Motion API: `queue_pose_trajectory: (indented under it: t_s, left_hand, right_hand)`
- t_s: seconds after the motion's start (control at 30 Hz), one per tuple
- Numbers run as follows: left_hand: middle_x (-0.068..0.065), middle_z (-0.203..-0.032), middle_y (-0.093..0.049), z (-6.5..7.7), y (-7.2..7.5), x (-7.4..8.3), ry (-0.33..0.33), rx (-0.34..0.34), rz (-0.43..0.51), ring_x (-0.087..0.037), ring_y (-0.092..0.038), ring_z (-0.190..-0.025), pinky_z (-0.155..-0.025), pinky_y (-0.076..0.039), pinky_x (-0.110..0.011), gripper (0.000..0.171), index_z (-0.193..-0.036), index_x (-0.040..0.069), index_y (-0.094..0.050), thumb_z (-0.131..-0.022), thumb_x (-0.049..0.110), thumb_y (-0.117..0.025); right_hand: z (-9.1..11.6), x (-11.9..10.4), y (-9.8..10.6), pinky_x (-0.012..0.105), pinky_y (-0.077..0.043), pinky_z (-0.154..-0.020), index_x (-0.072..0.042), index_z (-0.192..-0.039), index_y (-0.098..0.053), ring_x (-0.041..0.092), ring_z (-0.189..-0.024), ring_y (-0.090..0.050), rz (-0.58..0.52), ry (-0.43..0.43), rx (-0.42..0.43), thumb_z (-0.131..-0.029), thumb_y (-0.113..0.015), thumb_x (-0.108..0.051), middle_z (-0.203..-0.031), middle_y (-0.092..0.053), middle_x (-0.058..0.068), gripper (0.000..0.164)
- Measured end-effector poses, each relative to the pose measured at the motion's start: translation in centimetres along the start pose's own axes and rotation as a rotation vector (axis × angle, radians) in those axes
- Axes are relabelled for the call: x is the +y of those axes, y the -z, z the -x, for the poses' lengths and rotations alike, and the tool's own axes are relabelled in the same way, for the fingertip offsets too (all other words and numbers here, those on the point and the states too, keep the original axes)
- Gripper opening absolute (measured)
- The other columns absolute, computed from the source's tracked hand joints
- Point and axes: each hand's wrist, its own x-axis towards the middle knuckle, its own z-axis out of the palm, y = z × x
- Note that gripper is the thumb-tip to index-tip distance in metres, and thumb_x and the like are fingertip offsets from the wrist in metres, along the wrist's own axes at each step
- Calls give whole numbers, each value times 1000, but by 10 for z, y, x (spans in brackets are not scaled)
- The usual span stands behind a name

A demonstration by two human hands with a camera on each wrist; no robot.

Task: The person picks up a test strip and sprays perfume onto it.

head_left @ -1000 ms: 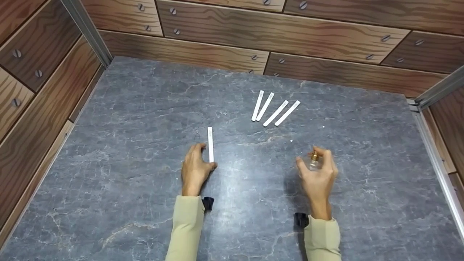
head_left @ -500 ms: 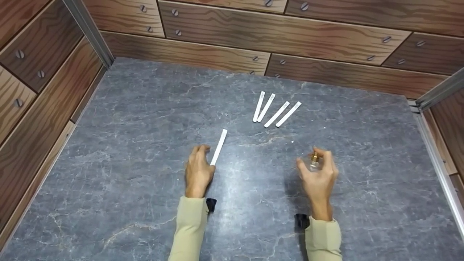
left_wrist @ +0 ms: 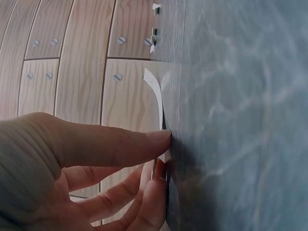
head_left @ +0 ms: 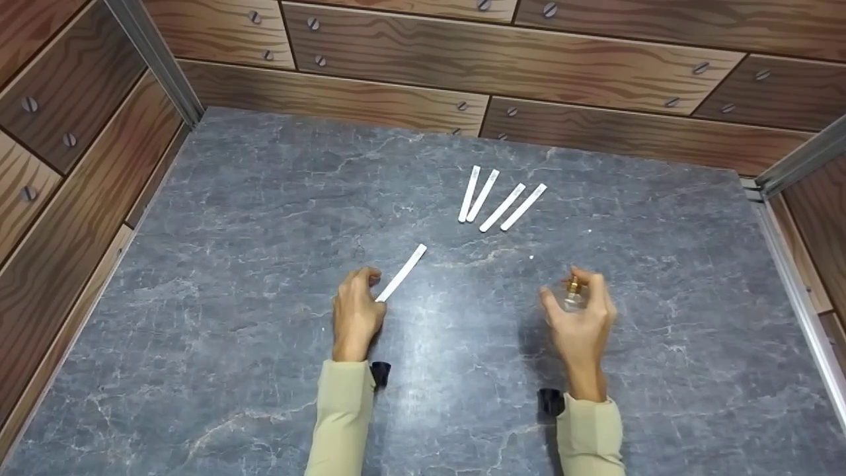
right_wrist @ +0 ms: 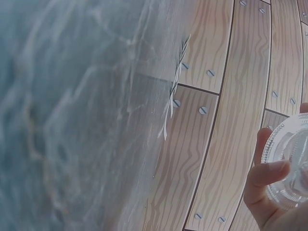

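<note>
A white paper test strip (head_left: pixel 402 273) slants away to the right from my left hand (head_left: pixel 355 314), which pinches its near end between thumb and fingers, low at the tabletop. The left wrist view shows the strip (left_wrist: pixel 155 91) bending in a curve beyond the thumb (left_wrist: pixel 120 144); its held end is partly hidden. To the right, my right hand (head_left: pixel 581 324) grips a small clear glass perfume bottle (head_left: pixel 573 301) with a gold-coloured neck, held above the table. In the right wrist view the round, ridged glass base of the bottle (right_wrist: pixel 281 154) faces the camera.
Several more white strips (head_left: pixel 492 208) lie fanned out on the grey marbled tabletop (head_left: pixel 264 198), beyond and between the hands. Small white specks (head_left: pixel 531 257) dot the surface. Wood-patterned panels (head_left: pixel 396 53) wall the back and sides.
The strip in my left hand has swung clockwise, its far end from nearly straight ahead to slanting right. My left hand shifted only slightly. My right hand and the bottle have stayed put.
</note>
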Motion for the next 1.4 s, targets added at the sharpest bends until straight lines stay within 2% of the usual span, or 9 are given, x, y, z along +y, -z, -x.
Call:
queue_pose_trajectory:
  t_s: [0.23,0.37,0.53,0.63,0.8,0.87,1.0,1.17,1.4]
  left_hand:
    - [-8,-78,-71,-3,2,-4,42,-57,32,-27,-70,-75,-71,-58,-46,27,-96,1,-75,-74,-11,-66]
    - [-7,-74,-70,-4,4,-4,47,-75,51,-28,-68,-74,-71,-56,-45,16,-86,2,-77,-75,-6,-68]
    - [-4,-73,-71,-4,6,-3,61,-122,111,-23,-67,-71,-70,-55,-41,9,-87,1,-77,-79,-2,-74]
    - [-5,-72,-72,-4,5,-1,67,-161,176,-17,-66,-65,-65,-54,-32,8,-91,-2,-76,-83,-1,-74]
    - [-11,-70,-71,-3,3,6,102,-238,369,-13,-64,-55,-51,-52,-19,10,-99,-10,-69,-89,-7,-68]
    - [-13,-70,-71,-3,1,10,126,-276,451,-12,-64,-54,-49,-54,-20,10,-101,-11,-66,-91,-8,-66]
    - [-15,-71,-71,-1,-4,19,140,-349,545,-12,-65,-54,-51,-59,-26,8,-103,-11,-62,-95,-8,-62]
    - [-16,-69,-71,2,-9,26,114,-389,579,-16,-67,-53,-52,-60,-29,7,-101,-10,-61,-97,-4,-61]
    - [-15,-67,-70,5,-9,34,106,-438,626,-12,-66,-52,-52,-61,-31,7,-94,-5,-62,-98,0,-61]
  right_hand:
    - [0,-1,-1,14,-45,-75,14,-102,-62,5,-80,-55,-1,1,3,-64,-81,22,-85,-66,25,42]
    - [0,-2,0,14,-45,-76,12,-102,-64,8,-80,-57,-16,20,-2,-65,-82,18,-85,-68,21,42]
    - [-1,-1,-1,15,-45,-78,12,-102,-64,16,-79,-59,-30,38,-9,-65,-83,17,-85,-68,20,42]
    - [-1,0,-1,16,-45,-78,13,-102,-63,17,-80,-58,-23,46,-16,-65,-83,18,-85,-68,22,42]
    - [0,1,-3,15,-45,-78,13,-101,-63,21,-79,-58,-11,38,-16,-64,-83,20,-85,-67,23,43]
    - [0,1,-4,14,-44,-77,14,-101,-62,23,-78,-58,-4,30,-10,-63,-82,21,-85,-66,25,43]
    - [0,0,-4,14,-44,-75,15,-101,-61,21,-77,-57,14,23,-16,-64,-80,22,-85,-65,26,42]
    - [2,2,-2,13,-44,-74,14,-102,-63,10,-79,-55,5,12,-24,-64,-82,21,-86,-66,25,43]
    - [1,0,-2,11,-45,-75,14,-101,-63,18,-78,-58,-4,42,-32,-64,-83,20,-86,-66,24,43]
